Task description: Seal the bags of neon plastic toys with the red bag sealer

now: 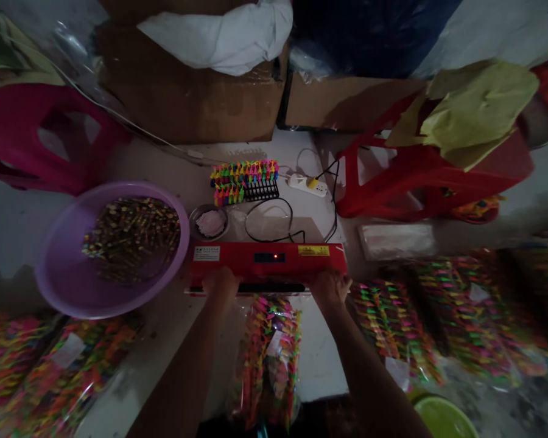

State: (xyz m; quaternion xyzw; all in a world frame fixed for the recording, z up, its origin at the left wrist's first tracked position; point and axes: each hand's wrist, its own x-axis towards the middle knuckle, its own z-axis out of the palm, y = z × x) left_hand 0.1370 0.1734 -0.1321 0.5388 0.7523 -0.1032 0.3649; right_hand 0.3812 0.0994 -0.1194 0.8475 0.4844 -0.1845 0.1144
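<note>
Evidently, both hands (pixel 221 283) on oblong red machine (pixel 242 266), finger closure unclear; glossy, knobbly plastic bag (pixel 276 365) between forearms (pixel 182 365).

A small, dim workshop, apparently for packing: a long red box-shaped sealing machine (pixel 237 263) with a lit red lamp (pixel 275 257) sits on a white worktop (pixel 322 350) near a white plastic power strip (pixel 301 183). Clear plastic bags full of multicoloured pieces (pixel 466 322) lie at either side. A round purple plastic basin (pixel 61 261) holds thin brownish sticks (pixel 132 237), and large brown cardboard cartons (pixel 196 106) stand beyond a red plastic stool (pixel 497 174) and a pink plastic stool (pixel 22 118).
</note>
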